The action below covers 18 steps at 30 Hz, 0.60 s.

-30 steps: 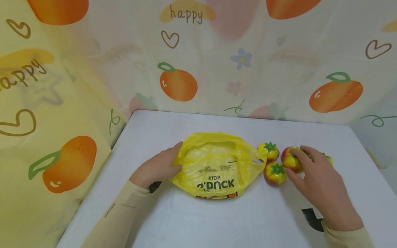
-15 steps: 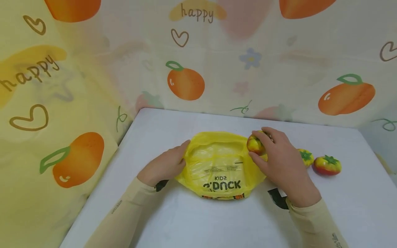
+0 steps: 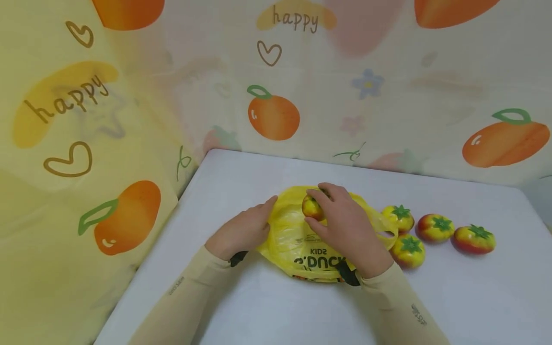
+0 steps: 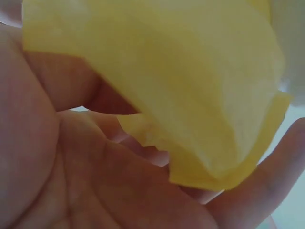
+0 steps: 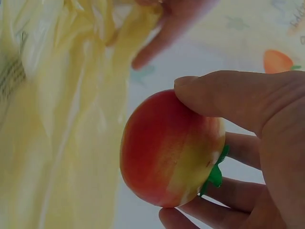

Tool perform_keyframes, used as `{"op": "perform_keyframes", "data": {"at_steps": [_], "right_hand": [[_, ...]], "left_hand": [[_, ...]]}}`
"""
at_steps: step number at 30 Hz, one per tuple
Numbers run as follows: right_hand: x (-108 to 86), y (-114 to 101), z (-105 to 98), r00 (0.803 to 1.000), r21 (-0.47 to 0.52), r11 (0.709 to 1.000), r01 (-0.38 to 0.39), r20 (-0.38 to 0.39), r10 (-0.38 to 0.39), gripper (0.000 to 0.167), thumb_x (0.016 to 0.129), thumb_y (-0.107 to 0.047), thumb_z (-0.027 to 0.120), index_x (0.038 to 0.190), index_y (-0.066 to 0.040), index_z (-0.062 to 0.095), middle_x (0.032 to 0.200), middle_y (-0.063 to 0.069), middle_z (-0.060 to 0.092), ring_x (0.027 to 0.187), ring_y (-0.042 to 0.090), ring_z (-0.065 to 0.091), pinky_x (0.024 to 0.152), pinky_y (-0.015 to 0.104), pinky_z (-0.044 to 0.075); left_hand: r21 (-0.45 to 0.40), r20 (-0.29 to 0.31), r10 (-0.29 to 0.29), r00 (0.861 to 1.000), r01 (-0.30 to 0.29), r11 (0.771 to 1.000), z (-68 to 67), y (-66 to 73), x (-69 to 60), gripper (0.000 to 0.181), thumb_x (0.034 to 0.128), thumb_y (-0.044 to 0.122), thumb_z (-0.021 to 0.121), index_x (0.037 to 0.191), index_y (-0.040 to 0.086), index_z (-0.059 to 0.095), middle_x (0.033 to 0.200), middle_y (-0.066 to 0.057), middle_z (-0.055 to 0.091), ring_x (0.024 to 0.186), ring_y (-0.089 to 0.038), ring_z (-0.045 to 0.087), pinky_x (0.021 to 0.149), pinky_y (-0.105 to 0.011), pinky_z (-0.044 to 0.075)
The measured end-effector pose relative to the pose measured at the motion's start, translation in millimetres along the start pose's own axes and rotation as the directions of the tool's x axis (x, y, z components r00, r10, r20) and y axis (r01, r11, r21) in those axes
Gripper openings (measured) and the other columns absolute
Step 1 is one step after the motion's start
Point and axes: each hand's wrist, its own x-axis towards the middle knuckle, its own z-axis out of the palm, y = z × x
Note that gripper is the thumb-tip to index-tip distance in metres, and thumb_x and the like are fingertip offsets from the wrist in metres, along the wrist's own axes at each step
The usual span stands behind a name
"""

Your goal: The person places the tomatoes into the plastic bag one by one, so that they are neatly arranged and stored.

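A yellow plastic bag (image 3: 286,249) with black lettering lies on the table, its mouth facing up. My left hand (image 3: 241,230) grips the left rim of the bag; in the left wrist view the yellow film (image 4: 190,86) runs between the thumb and fingers. Over the bag's mouth, my right hand (image 3: 349,225) holds a red-and-yellow toy tomato (image 3: 312,208) between thumb and fingers. In the right wrist view the held toy tomato (image 5: 164,152) shows its green leafy top toward the palm, beside the bag.
Several similar toy tomatoes (image 3: 435,228) stand on the white table (image 3: 474,297) right of the bag. The bag's right handle (image 3: 388,230) lies against the nearest ones. A fruit-printed cloth (image 3: 310,105) hangs behind and to the left.
My right hand reached to the toy tomatoes at the right, took hold of one and moved left over the bag with it. The left hand stays at the bag's rim. The view has turned slightly right.
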Motion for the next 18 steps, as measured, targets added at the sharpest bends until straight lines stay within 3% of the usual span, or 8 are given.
{"op": "perform_keyframes", "data": {"at_steps": [11, 18], "right_hand": [[13.6, -4, 34, 0.997, 0.045, 0.999, 0.019, 0.070, -0.022, 0.059, 0.095, -0.031, 0.083, 0.148, -0.014, 0.063, 0.151, 0.015, 0.058, 0.137, 0.035, 0.057, 0.111, 0.051, 0.056], [19.9, -5, 45, 0.994, 0.088, 0.995, 0.050, 0.088, -0.058, 0.057, 0.095, -0.026, 0.084, 0.146, -0.012, 0.064, 0.150, 0.013, 0.057, 0.135, 0.032, 0.058, 0.112, 0.048, 0.056]], "left_hand": [[-0.006, -0.022, 0.069, 0.997, -0.069, 0.998, 4.4, 4.3, 2.7, 0.061, 0.1159, 0.023, 0.045, 0.168, -0.003, 0.028, 0.152, -0.023, 0.062, 0.133, -0.035, 0.066, 0.115, -0.051, 0.052], [0.012, -0.007, 0.041, 0.999, -0.041, 0.999, 1.1, 1.6, 1.2, 0.061, 0.1160, 0.023, 0.044, 0.169, -0.002, 0.028, 0.157, -0.021, 0.058, 0.138, -0.035, 0.063, 0.118, -0.051, 0.050]]}}
